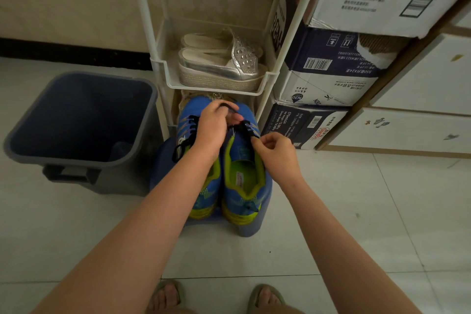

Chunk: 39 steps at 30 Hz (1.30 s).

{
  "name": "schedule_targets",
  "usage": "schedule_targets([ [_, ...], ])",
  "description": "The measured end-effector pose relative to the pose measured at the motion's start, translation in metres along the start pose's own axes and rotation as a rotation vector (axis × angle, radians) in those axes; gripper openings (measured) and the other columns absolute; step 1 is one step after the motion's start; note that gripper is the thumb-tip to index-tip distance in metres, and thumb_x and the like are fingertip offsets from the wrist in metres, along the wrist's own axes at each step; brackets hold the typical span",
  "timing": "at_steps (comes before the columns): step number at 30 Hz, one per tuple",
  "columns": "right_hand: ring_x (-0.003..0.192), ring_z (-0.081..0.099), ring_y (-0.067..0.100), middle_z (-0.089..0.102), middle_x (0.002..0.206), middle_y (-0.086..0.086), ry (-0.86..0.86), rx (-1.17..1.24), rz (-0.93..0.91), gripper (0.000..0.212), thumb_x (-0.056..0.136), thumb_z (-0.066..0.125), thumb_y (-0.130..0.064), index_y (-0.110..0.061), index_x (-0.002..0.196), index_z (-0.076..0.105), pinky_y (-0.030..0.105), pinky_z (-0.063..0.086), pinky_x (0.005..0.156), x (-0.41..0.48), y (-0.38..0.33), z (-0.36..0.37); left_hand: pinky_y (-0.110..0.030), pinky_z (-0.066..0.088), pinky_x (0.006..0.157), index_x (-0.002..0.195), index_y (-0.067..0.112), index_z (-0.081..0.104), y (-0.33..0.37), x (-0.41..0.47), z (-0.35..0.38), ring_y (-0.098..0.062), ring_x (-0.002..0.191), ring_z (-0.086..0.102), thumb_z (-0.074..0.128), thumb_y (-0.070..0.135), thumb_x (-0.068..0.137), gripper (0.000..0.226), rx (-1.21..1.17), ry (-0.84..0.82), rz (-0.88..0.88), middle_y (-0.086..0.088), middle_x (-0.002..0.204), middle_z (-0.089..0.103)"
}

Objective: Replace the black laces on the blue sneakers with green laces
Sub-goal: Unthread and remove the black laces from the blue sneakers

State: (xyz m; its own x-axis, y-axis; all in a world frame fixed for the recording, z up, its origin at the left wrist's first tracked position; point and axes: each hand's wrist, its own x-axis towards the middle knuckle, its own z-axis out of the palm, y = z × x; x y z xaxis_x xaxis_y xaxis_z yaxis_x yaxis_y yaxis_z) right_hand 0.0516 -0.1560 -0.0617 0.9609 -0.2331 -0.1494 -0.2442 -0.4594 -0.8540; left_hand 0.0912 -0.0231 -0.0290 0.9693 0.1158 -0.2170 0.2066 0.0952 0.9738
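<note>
Standing side by side on a blue stool, the blue sneakers point toe-first toward the foot of a white shelf rack, heels toward the person. The left hand is curled over the laced front of the right-side sneaker, fingers closed around a loop of its black lace; the loop emerges above the knuckles. The right hand pinches the same lace between thumb and forefinger near the top eyelets, at the shoe's outer edge, remaining fingers curled in. The second black lace stays threaded in the left-side sneaker, ends hanging beside the left wrist. A grey bin stands on the floor left of the stool.
</note>
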Motion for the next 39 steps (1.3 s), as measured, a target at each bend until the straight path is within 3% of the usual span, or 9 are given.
schedule_targets([
  [4, 0.057, 0.045, 0.007, 0.048, 0.064, -0.005, 0.033, -0.015, -0.121, 0.009, 0.092, 0.058, -0.018, -0.011, 0.097, 0.056, 0.012, 0.036, 0.052, -0.004, 0.000, 0.002, -0.016, 0.040, 0.060, 0.086, 0.021, 0.054, 0.005, 0.002, -0.009, -0.003, 0.067, 0.061, 0.030, -0.001, 0.095, 0.034, -0.124, 0.060, -0.078, 0.006, 0.075, 0.068],
  [10, 0.055, 0.043, 0.006, 0.048, 0.063, -0.005, 0.023, -0.065, -0.211, 0.010, 0.094, 0.054, -0.014, -0.007, 0.101, 0.056, 0.014, 0.036, 0.052, -0.005, 0.002, 0.005, -0.028, 0.044, 0.067, 0.115, 0.026, 0.059, -0.004, -0.003, -0.005, -0.014, 0.084, 0.061, 0.062, 0.034, 0.087, 0.029, 0.935, -0.062, 0.314, 0.005, 0.089, 0.065],
  [14, 0.056, 0.045, 0.001, 0.046, 0.064, -0.014, 0.062, -0.082, -0.239, 0.013, 0.096, 0.053, -0.017, -0.006, 0.102, 0.057, 0.011, 0.035, 0.052, -0.005, 0.006, 0.005, -0.033, 0.043, 0.074, 0.108, 0.020, 0.069, -0.010, 0.005, -0.005, -0.024, 0.100, 0.060, 0.060, 0.034, 0.091, 0.024, 1.263, -0.108, 0.330, -0.005, 0.109, 0.064],
  [18, 0.056, 0.046, 0.003, 0.048, 0.063, -0.011, 0.060, -0.051, -0.215, 0.014, 0.097, 0.051, -0.018, -0.007, 0.102, 0.057, 0.012, 0.035, 0.052, -0.006, 0.006, 0.005, -0.034, 0.044, 0.076, 0.092, 0.020, 0.071, -0.014, 0.005, -0.009, -0.021, 0.089, 0.058, 0.052, 0.019, 0.094, 0.019, 0.772, -0.005, 0.315, -0.003, 0.100, 0.062],
  [22, 0.056, 0.045, 0.004, 0.048, 0.063, -0.009, 0.052, -0.023, -0.196, 0.012, 0.097, 0.051, -0.019, -0.008, 0.100, 0.056, 0.014, 0.036, 0.052, -0.008, 0.005, 0.007, -0.015, 0.047, 0.053, 0.079, 0.016, 0.059, 0.008, 0.007, -0.008, -0.005, 0.055, 0.064, 0.033, 0.015, 0.102, 0.034, -0.280, 0.120, -0.139, 0.006, 0.060, 0.067],
  [25, 0.056, 0.044, 0.005, 0.047, 0.063, -0.009, 0.044, -0.023, -0.183, 0.013, 0.097, 0.050, -0.019, -0.008, 0.100, 0.055, 0.015, 0.034, 0.052, -0.008, 0.005, 0.007, -0.021, 0.051, 0.058, 0.083, 0.013, 0.053, 0.016, 0.003, -0.010, -0.011, 0.050, 0.062, 0.029, 0.013, 0.103, 0.030, -0.592, 0.192, -0.325, -0.001, 0.070, 0.059],
  [29, 0.061, 0.046, 0.007, 0.053, 0.070, -0.004, 0.053, -0.010, -0.172, 0.014, 0.098, 0.047, -0.017, -0.006, 0.103, 0.053, 0.021, 0.033, 0.054, -0.010, 0.005, 0.007, -0.022, 0.048, 0.052, 0.085, 0.019, 0.058, 0.008, 0.000, -0.013, -0.015, 0.062, 0.056, 0.031, 0.000, 0.091, 0.033, 0.224, 0.016, 0.021, 0.001, 0.083, 0.063],
  [33, 0.072, 0.054, 0.014, 0.063, 0.089, 0.006, 0.057, 0.027, -0.149, 0.013, 0.099, 0.044, -0.016, -0.008, 0.104, 0.053, 0.022, 0.041, 0.059, -0.011, 0.003, 0.006, -0.036, 0.049, 0.072, 0.082, 0.016, 0.063, 0.007, -0.011, -0.003, -0.021, 0.073, 0.059, 0.043, 0.030, 0.091, 0.027, 0.947, -0.172, 0.128, -0.001, 0.080, 0.063],
  [39, 0.060, 0.048, 0.005, 0.052, 0.070, -0.005, 0.049, 0.025, -0.154, 0.012, 0.100, 0.042, -0.014, -0.006, 0.103, 0.051, 0.011, 0.036, 0.048, -0.011, 0.004, 0.006, -0.031, 0.049, 0.076, 0.101, 0.031, 0.068, -0.006, -0.006, 0.002, -0.014, 0.092, 0.061, 0.055, 0.061, 0.082, 0.038, 1.040, -0.275, 0.168, 0.009, 0.097, 0.067],
])
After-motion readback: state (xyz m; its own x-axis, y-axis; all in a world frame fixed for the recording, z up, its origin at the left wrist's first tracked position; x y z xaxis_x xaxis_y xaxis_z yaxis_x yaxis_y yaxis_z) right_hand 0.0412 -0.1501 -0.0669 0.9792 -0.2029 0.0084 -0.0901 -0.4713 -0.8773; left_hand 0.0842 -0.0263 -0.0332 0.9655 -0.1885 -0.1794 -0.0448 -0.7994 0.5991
